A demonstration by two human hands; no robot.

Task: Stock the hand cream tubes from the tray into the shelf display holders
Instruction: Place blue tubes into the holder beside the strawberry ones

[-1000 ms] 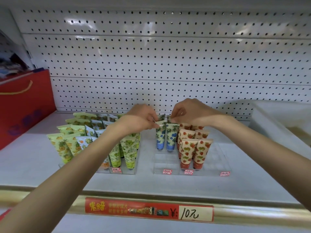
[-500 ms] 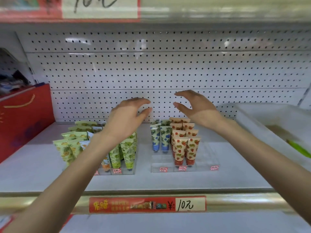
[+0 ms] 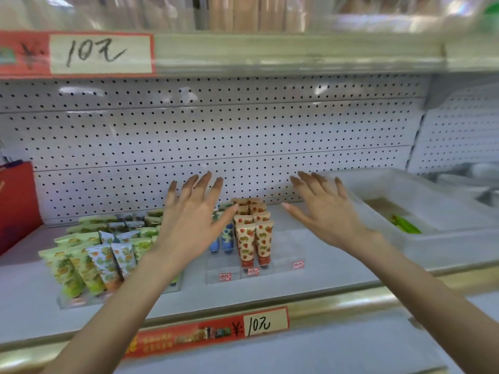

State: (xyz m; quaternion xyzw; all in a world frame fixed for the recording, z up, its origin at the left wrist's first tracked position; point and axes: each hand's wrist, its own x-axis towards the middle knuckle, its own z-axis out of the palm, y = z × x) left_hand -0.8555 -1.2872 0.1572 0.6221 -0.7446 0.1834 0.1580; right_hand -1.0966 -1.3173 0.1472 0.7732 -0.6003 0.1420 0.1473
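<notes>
My left hand [image 3: 191, 222] hides part of the blue tubes [image 3: 226, 238]; two show, beside strawberry tubes [image 3: 256, 238] in the right holder [image 3: 286, 263]. Blur smears the left holder's [image 3: 81, 300] packed tubes [image 3: 89, 260] past counting. Left hand and right hand [image 3: 329, 211] hover spread, empty, apart. One green tube [image 3: 405, 226] lies in the tray [image 3: 445, 244], right.

The left hand [image 3: 193, 225] was up in the air and open, its fingers straight and spread, pointing far and a bit to the right, with the thumb stuck out to the right. The right hand [image 3: 328, 211] was open too, fingers spread and pointing far and a bit left, thumb stuck out left. The hands were apart, and the bare left arm [image 3: 116, 314] and right arm [image 3: 432, 287] reached in from the near corners.
</notes>
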